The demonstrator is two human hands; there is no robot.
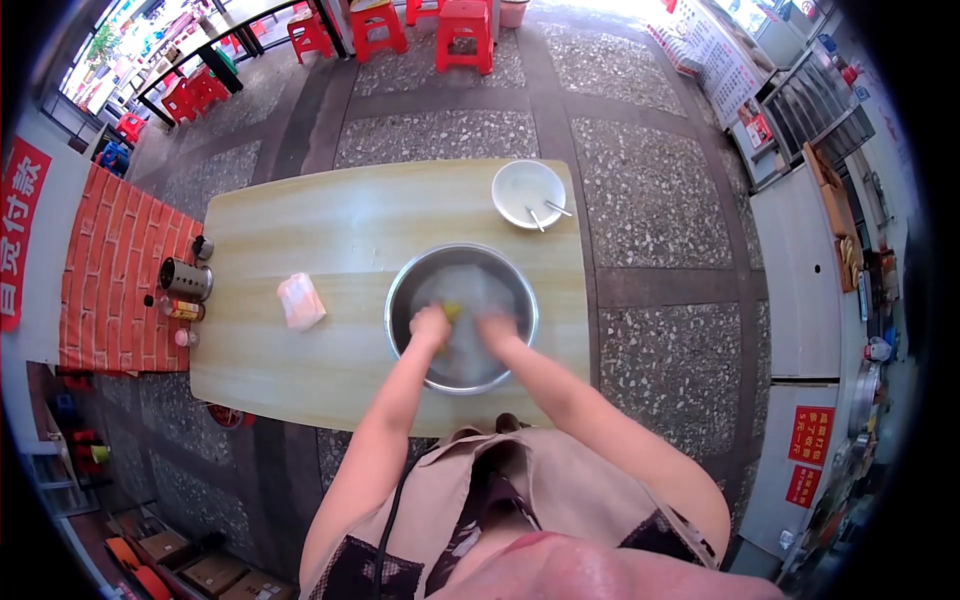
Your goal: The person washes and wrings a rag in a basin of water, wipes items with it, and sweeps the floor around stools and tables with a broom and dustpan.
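- The person's left hand [430, 325] reaches inside the stainless-steel basin [462, 389], its fingers curled closely against a yellow-green item [451, 312] that is too blurred to identify.
- The right hand [496, 328] is also in the basin, to the right of the yellow-green item and apart from the left hand; it is blurred, so whether its fingers are spread or closed on something cannot be told.
- The yellow-green item lies within the basin, at the left hand's fingers, between the two hands.
- Pale, cloudy liquid [475, 285] shows in the basin, which sits on the table [330, 385] just in front of the person.
- Near the basin's far right side stands a white bowl [497, 200], two utensil handles [536, 219] leaning over its near edge.
- Well to the left of the basin lies a pink-and-white soft packet [301, 302].
- At the table's left end stands a perforated metal cylinder [188, 279].
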